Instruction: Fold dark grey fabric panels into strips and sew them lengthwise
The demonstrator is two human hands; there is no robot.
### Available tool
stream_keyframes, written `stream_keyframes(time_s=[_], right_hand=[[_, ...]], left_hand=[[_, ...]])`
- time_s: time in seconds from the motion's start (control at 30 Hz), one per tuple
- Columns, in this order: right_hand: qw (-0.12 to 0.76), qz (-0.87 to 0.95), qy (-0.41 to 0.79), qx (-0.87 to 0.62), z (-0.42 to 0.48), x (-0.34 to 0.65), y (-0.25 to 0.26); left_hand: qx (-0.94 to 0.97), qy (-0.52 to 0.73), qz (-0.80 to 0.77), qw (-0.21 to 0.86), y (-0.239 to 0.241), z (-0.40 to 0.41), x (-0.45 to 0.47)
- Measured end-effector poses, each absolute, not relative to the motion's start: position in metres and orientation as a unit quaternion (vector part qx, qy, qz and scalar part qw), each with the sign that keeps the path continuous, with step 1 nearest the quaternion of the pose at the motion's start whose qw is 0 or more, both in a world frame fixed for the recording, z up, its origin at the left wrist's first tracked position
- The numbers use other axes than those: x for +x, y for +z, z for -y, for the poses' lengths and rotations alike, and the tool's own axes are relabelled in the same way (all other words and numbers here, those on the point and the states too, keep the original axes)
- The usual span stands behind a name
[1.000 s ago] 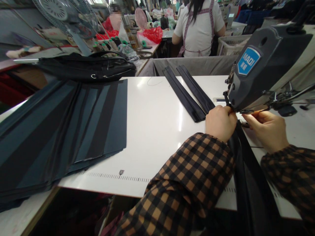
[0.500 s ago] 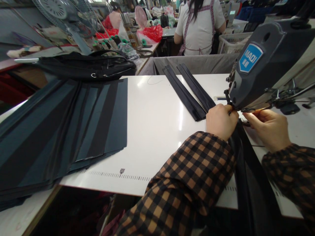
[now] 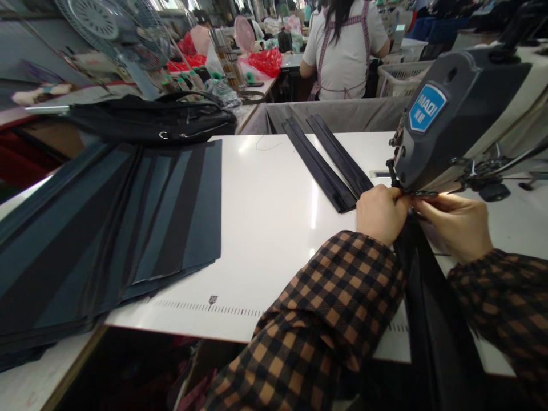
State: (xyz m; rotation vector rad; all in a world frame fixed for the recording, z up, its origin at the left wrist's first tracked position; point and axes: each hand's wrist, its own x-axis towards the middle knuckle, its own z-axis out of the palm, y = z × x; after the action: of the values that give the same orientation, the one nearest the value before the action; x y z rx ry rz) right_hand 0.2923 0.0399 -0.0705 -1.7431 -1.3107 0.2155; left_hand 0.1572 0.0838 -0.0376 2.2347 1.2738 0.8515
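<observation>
Under the head of the sewing machine (image 3: 445, 114), both of my hands are close together by the needle area. My left hand (image 3: 381, 214) is closed, its fingers pinching the upper end of a black fabric strip (image 3: 428, 297). From there the strip hangs down between my forearms and over the table's front edge. On the strip's right side my right hand (image 3: 458, 222) is also closed on it, fingertips almost touching the left hand. The needle and the fabric right beneath it are hidden by my fingers. Beyond my left hand lie two black zipper strips (image 3: 325, 165).
A stack of dark blue-green fabric panels (image 3: 171, 211) covers the left of the white table (image 3: 265, 228). A black bag (image 3: 149, 120) lies behind it. A fan (image 3: 115, 28) stands at the back left. A person in an apron (image 3: 345, 51) sits ahead beside a white basket (image 3: 400, 77).
My right hand has moved left, closer to my left hand. The view has shifted slightly, and both hands still grip the black strip at the machine.
</observation>
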Motion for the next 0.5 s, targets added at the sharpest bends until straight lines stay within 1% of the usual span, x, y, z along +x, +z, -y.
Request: stream_keyframes(time_s=[0.13,0.23,0.37,0.43,0.5], right_hand=[[0.432,0.579,0.08,-0.687,-0.037,0.295,-0.067],[0.401,0.629,0.128,-0.653,-0.034,0.3,-0.064],[0.339,0.701,0.213,-0.59,-0.032,0.309,-0.061],[0.325,0.714,0.232,-0.575,-0.033,0.312,-0.06],[0.327,0.711,0.237,-0.576,-0.036,0.314,-0.06]], left_hand=[[0.811,0.331,-0.438,0.203,-0.039,-0.082,0.148],[0.828,0.356,-0.396,0.176,-0.042,-0.079,0.137],[0.902,0.293,-0.267,0.172,-0.051,-0.077,0.133],[0.912,0.263,-0.257,0.181,-0.054,-0.079,0.135],[0.902,0.26,-0.282,0.198,-0.055,-0.083,0.137]])
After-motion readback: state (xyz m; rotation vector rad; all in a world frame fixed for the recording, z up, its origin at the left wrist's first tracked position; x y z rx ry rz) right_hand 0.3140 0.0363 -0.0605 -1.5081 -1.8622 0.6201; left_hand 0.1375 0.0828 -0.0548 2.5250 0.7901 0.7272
